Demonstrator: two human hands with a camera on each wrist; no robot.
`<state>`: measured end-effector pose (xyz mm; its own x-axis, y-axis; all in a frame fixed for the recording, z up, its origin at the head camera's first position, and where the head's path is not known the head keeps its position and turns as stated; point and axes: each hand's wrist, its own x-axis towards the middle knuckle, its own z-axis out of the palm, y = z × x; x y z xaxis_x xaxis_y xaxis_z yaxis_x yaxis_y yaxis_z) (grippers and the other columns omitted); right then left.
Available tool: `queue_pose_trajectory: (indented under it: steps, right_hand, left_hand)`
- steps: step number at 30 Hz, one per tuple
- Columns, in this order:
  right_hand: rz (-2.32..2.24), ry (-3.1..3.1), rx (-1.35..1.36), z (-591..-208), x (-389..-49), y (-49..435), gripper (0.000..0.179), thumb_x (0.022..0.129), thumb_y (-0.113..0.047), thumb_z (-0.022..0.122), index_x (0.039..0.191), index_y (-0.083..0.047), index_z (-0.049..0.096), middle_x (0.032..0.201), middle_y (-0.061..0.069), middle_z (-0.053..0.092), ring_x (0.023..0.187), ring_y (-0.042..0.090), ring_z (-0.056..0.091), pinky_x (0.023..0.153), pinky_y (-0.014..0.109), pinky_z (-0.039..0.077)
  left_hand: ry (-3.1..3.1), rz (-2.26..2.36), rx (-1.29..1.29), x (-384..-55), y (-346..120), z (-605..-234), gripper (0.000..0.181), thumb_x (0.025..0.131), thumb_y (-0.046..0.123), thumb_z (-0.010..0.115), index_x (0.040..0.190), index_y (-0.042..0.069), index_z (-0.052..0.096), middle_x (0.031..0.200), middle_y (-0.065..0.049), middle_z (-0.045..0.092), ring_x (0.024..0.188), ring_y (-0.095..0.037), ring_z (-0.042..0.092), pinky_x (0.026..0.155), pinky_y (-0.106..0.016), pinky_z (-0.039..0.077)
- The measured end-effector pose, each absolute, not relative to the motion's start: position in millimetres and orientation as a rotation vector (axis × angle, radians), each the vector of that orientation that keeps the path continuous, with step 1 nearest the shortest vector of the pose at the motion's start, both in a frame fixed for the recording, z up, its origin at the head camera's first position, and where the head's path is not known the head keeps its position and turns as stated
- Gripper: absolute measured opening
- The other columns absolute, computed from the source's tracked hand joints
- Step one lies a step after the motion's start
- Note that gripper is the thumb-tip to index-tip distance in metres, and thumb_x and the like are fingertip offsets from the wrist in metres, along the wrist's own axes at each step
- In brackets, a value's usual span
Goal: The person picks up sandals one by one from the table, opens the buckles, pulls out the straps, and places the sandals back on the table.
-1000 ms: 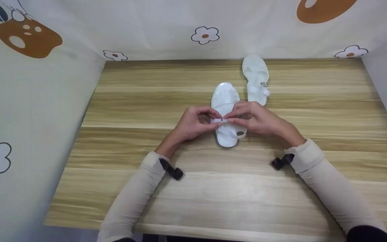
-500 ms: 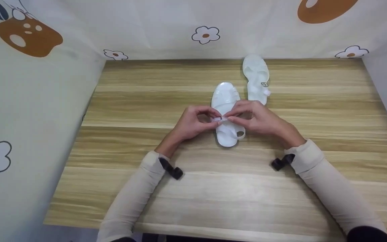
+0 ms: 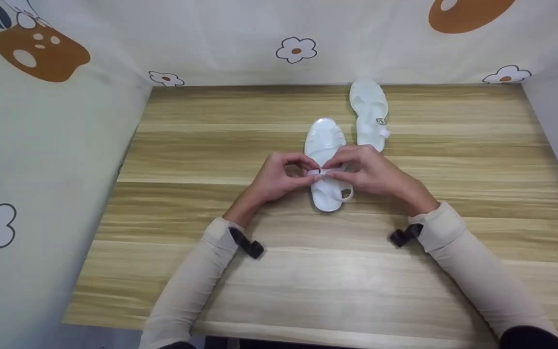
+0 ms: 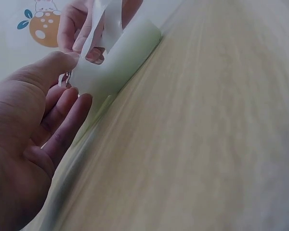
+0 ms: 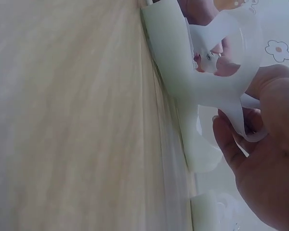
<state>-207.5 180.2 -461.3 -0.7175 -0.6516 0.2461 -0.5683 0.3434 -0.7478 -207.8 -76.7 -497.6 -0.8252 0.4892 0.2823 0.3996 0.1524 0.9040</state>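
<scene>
A white sandal [image 3: 325,138] lies on the table, its toe toward the back wall. Over its middle, the left hand [image 3: 275,177] pinches one end of the ankle strap [image 3: 313,172] between thumb and fingers. From the other side, the right hand [image 3: 376,169] pinches the strap too, its fingertips almost meeting the left ones. A small metal buckle [image 4: 68,79] shows at the left fingertips in the left wrist view. In the right wrist view, the strap's loop [image 5: 250,43] rises from the sandal's side beside the right hand. Fingers hide much of the join.
A second white sandal [image 3: 367,97] lies behind and to the right, near the back wall, with a buckle [image 3: 381,121] on its strap. The wood-grain table [image 3: 308,291] is bordered by patterned walls at the back and both sides.
Both hands stay at the strap with only tiny finger shifts. The strap's loop at the sandal's right side has drawn in slightly to the left. The second sandal has not moved.
</scene>
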Motion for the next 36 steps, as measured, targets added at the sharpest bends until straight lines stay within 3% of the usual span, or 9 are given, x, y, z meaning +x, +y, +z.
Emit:
queue_pose_trajectory:
  steps: [7, 12, 19, 26, 36]
  right_hand:
    - [-1.338, 2.456, -1.146, -463, -210, 184, 0.018, 0.092, -0.023, 0.074, 0.109, -0.028, 0.079, 0.099, -0.014, 0.074, 0.094, 0.008, 0.065, 0.080, 0.035, 0.054]
    - [-1.324, 2.448, -1.181, -463, -211, 186, 0.019, 0.092, -0.023, 0.074, 0.110, -0.027, 0.079, 0.100, -0.013, 0.073, 0.093, 0.009, 0.065, 0.079, 0.035, 0.055]
    - [-1.285, 2.449, -1.183, -463, -211, 187, 0.020, 0.093, -0.022, 0.073, 0.112, -0.024, 0.078, 0.099, -0.010, 0.073, 0.088, 0.008, 0.062, 0.075, 0.027, 0.052]
    - [-1.266, 2.430, -1.188, -452, -205, 184, 0.019, 0.093, -0.009, 0.072, 0.110, -0.009, 0.078, 0.095, 0.005, 0.073, 0.080, 0.012, 0.057, 0.068, 0.020, 0.046]
    - [-1.258, 2.361, -1.177, -432, -196, 184, 0.021, 0.096, -0.005, 0.066, 0.115, -0.005, 0.076, 0.092, 0.011, 0.069, 0.081, 0.014, 0.053, 0.069, 0.017, 0.043]
  left_hand:
    - [2.323, 1.780, 0.871, -207, -76, -497, 0.021, 0.083, 0.017, 0.083, 0.101, 0.009, 0.076, 0.092, -0.006, 0.075, 0.083, -0.020, 0.067, 0.079, -0.048, 0.057]
    - [2.308, 1.779, 0.883, -200, -74, -484, 0.020, 0.084, 0.011, 0.081, 0.101, 0.003, 0.075, 0.093, -0.011, 0.075, 0.083, -0.026, 0.067, 0.079, -0.051, 0.056]
    - [2.311, 1.771, 0.881, -195, -75, -473, 0.019, 0.084, 0.009, 0.080, 0.101, 0.002, 0.075, 0.091, -0.009, 0.074, 0.081, -0.021, 0.066, 0.077, -0.042, 0.057]
    - [2.312, 1.771, 0.864, -199, -75, -482, 0.019, 0.084, 0.008, 0.080, 0.100, 0.001, 0.075, 0.088, -0.007, 0.074, 0.078, -0.018, 0.064, 0.073, -0.037, 0.055]
    - [2.303, 1.764, 0.902, -208, -77, -499, 0.019, 0.083, 0.019, 0.083, 0.100, 0.013, 0.077, 0.090, 0.000, 0.075, 0.078, -0.014, 0.065, 0.073, -0.032, 0.056]
